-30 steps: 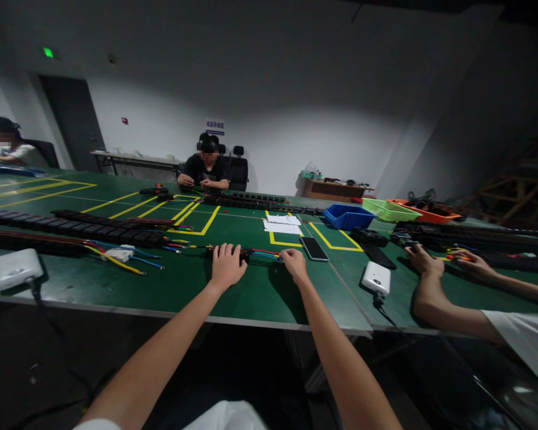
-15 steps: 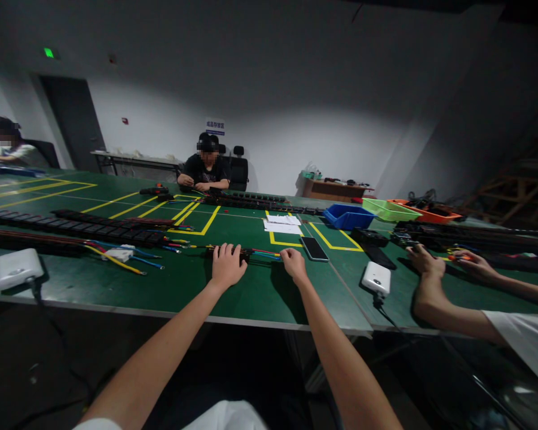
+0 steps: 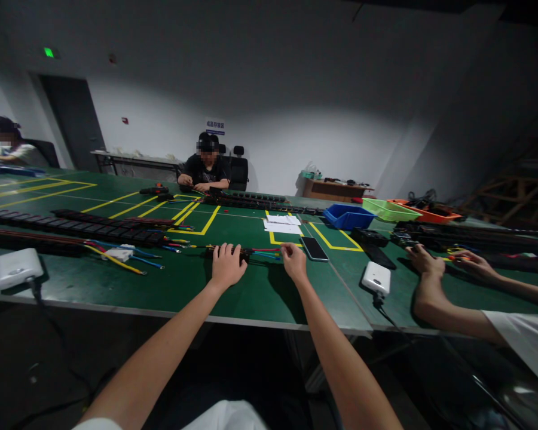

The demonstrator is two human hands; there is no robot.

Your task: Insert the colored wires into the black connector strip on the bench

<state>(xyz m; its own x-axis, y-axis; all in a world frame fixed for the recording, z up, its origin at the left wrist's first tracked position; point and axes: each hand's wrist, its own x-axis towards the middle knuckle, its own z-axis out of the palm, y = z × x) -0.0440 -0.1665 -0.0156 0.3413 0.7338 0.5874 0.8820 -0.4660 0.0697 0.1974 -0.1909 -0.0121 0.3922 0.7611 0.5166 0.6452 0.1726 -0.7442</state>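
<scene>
My left hand (image 3: pixel 228 264) presses down over the end of a black cable chain (image 3: pixel 244 255), fingers curled across its top. Coloured wires (image 3: pixel 260 252), red, green and blue, run out of it to the right. At their ends, my right hand (image 3: pixel 294 261) pinches the red wire; the blue and green ones lie loose just beside the fingers. Other wires with metal ring ends, including a yellow cable (image 3: pixel 119 263), lie to the left of my left hand. A smartphone (image 3: pixel 314 249) rests just right of my right hand.
White boxes with leads stand at left (image 3: pixel 18 269) and right (image 3: pixel 376 279). Long black cable chains (image 3: pixel 72 228) stretch leftward. Papers (image 3: pixel 282 224) and a blue bin (image 3: pixel 348 217) lie farther back. A co-worker's hands (image 3: pixel 425 261) work at right; another person (image 3: pixel 205 169) sits opposite.
My right hand has shifted slightly, and the red wire now lifts apart from the blue and green wires, which hang lower. My left hand has stayed in place.
</scene>
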